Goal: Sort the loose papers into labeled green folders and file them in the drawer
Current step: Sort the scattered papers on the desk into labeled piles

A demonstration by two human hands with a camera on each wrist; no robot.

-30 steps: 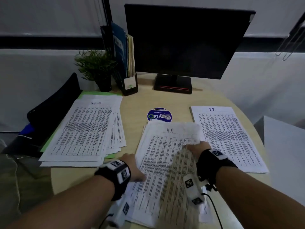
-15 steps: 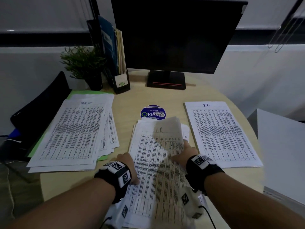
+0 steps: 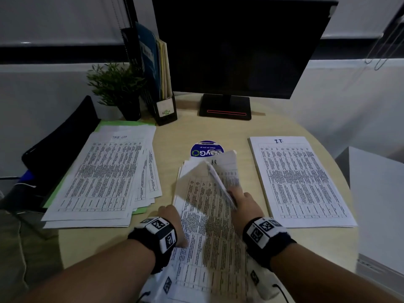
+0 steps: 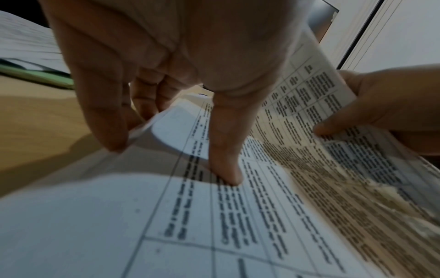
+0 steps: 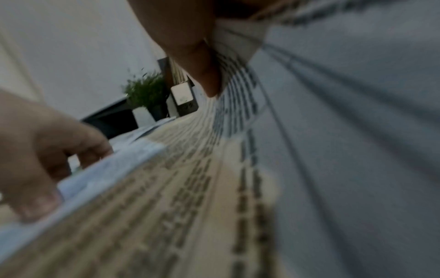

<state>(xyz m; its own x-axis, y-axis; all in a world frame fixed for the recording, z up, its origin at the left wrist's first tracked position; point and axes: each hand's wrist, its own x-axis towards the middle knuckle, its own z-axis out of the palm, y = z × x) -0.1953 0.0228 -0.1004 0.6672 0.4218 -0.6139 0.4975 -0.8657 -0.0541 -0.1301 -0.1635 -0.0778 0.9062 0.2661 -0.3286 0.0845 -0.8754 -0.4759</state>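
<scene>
a: where is the hr stack (image 3: 203, 217)?
b: mid-table (image 3: 177, 132), between the pile on the green folder (image 3: 122, 123) and the it pile (image 3: 299, 182).
a: the hands?
b: the left hand (image 3: 172, 224) grips the stack's left edge, thumb on top and fingers under. the right hand (image 3: 244, 204) pinches the top sheets' right side, curling them up.

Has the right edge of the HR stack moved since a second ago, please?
Yes. The right hand has lifted the HR stack right edge off the table, curling it up and leftward, while the IT stack beside it lies flat.
</scene>
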